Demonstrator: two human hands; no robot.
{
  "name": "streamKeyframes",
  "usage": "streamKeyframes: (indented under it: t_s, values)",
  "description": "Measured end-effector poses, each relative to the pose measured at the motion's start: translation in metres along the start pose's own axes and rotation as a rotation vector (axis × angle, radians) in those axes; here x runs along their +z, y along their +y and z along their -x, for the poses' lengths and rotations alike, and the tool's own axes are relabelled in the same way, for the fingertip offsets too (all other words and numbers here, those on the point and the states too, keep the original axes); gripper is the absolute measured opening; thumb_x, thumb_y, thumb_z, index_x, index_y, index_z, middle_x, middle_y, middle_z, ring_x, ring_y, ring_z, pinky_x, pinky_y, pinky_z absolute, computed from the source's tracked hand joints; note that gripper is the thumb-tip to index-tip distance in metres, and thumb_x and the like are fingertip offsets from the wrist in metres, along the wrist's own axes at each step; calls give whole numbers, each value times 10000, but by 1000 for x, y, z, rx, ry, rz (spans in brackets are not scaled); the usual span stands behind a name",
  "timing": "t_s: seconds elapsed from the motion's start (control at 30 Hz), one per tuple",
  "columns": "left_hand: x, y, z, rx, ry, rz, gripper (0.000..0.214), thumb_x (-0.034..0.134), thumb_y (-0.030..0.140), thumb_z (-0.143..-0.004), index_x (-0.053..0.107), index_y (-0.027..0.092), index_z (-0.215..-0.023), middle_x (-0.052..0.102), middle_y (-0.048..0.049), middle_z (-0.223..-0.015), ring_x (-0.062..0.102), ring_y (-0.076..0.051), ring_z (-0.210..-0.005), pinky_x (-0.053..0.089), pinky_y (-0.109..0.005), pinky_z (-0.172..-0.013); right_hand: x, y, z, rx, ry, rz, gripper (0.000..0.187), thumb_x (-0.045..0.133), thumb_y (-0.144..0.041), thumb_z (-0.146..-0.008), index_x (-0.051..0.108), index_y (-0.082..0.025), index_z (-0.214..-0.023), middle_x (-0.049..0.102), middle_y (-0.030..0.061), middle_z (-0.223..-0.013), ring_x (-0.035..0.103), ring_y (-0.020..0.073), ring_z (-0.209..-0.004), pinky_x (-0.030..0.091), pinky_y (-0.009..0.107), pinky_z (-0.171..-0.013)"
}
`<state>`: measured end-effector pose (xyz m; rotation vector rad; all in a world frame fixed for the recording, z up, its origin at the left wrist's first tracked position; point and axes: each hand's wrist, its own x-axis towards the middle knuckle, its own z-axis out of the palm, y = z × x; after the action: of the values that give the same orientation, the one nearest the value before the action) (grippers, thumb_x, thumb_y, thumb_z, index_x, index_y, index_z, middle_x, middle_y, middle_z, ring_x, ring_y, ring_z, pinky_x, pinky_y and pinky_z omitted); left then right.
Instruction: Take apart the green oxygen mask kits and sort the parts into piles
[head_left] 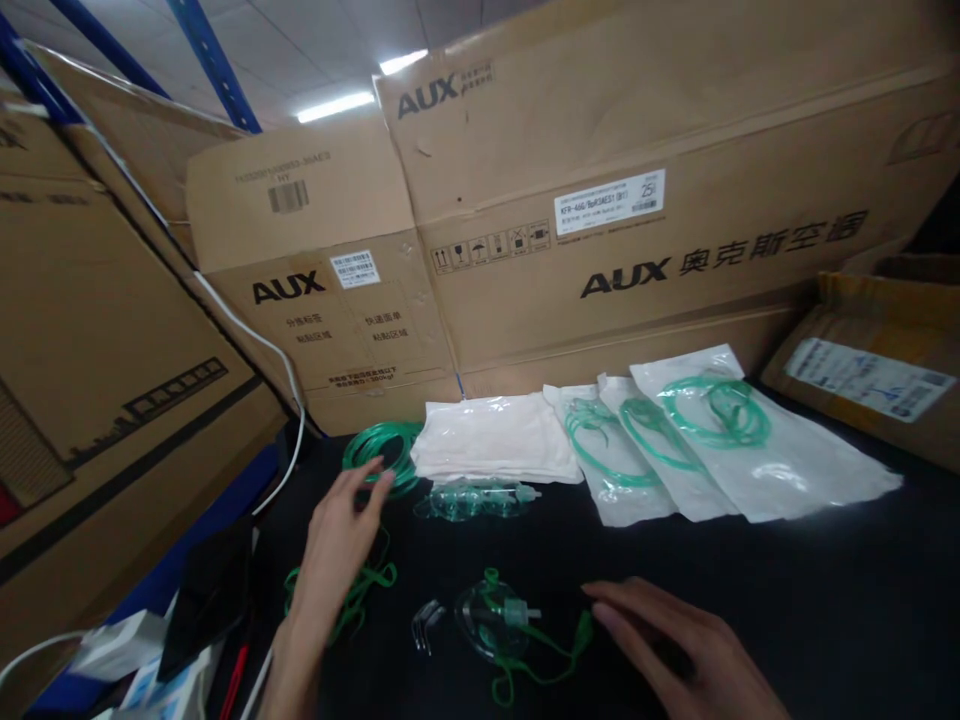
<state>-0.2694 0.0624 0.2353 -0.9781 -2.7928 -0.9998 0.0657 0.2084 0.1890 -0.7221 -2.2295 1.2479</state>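
Note:
My left hand (337, 545) reaches forward over the black table (750, 600), fingers stretched out, fingertips at a coil of green tubing (382, 450). My right hand (675, 640) lies low at the front, fingers extended, empty, just right of a clear oxygen mask with green strap (499, 620). A small clear nasal piece (426, 625) lies left of the mask. Another clear mask part (476, 498) rests beyond, in front of a stack of empty white pouches (495, 435). A loose green strap (360, 590) lies under my left wrist.
Three sealed pouches with green tubing (697, 430) fan out at the back right. Large AUX cardboard boxes (600, 200) wall the table behind and on the left. A smaller carton (870, 370) stands right. A black object (206, 590) and papers lie lower left.

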Motion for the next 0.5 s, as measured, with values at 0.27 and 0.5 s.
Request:
streamKeyframes:
  t_s: [0.27, 0.5]
  values:
    - [22, 31, 96, 300, -325, 194, 230, 589, 375, -1016, 804, 331, -1086, 815, 7, -1059, 749, -223, -1032, 564, -340, -973, 70, -22, -20, -103, -193, 235, 548, 814, -116, -802, 740, -263, -1326, 747, 157, -1306, 674, 470, -1224, 498, 716, -1038]
    - [24, 32, 103, 259, -197, 311, 232, 603, 410, -1025, 799, 307, -1093, 797, -13, -1060, 754, -205, -1015, 576, -259, -904, 63, -22, -24, -3, -73, 84, 301, 722, -188, -912, 711, -234, -1209, 759, 67, -1177, 731, 263, -1079, 584, 373, -965]
